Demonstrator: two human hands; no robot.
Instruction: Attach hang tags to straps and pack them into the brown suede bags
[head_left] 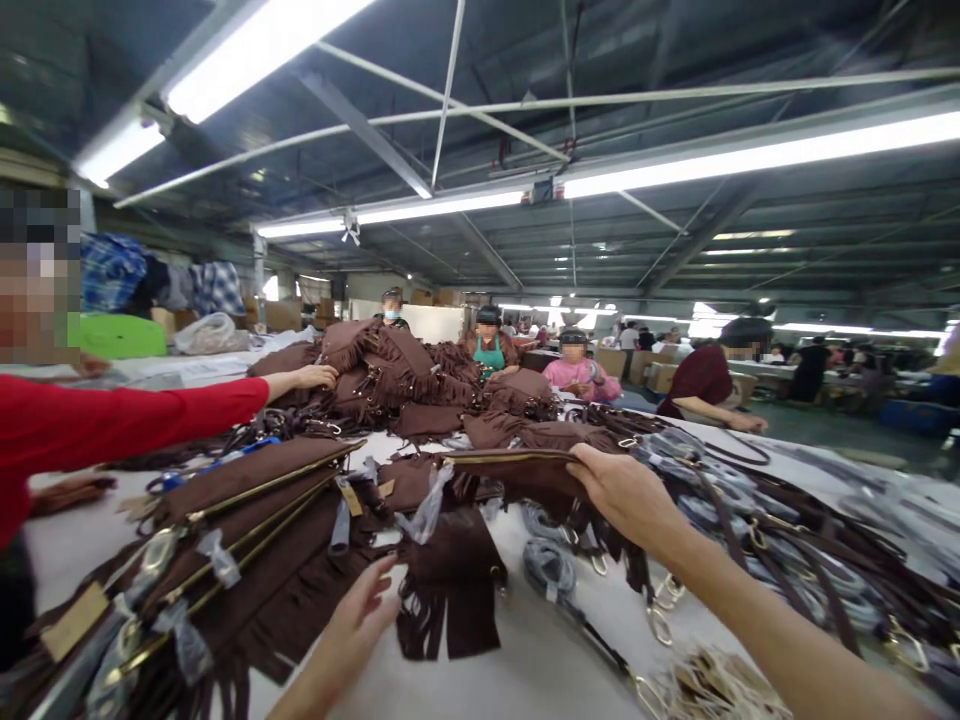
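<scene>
Brown pouch [517,478] near the middle of the work surface, brass-coloured zip along its raised top edge, pinched at the right end of that edge by the right hand [626,490], with thumb and fingers clamped together on the material. Nearer and to the left, left hand [354,622] with fingers apart and gripping nothing, just beside the edge of a fringed brown panel [454,570]; contact between the two impossible to tell. Open room: white tabletop [525,645] showing in a strip from the panel's right edge to the wrapped coil [551,568], and widening toward the near side. Bounding this strip on the right, a dark strap with metal clip running toward a bundle of pale strings [712,685]. Farther right, a dense spread of dark straps [787,560]. On the left, close beside the left hand, stacked zipped bags [262,525] with fringes and plastic-wrapped pulls. Beyond the pouch, blocking the far side, a tall heap of brown bags [405,365]; reaching over the tabletop from the left, a co-worker's red sleeve [150,415], hand at the heap's edge. Behind the heap, several people.
</scene>
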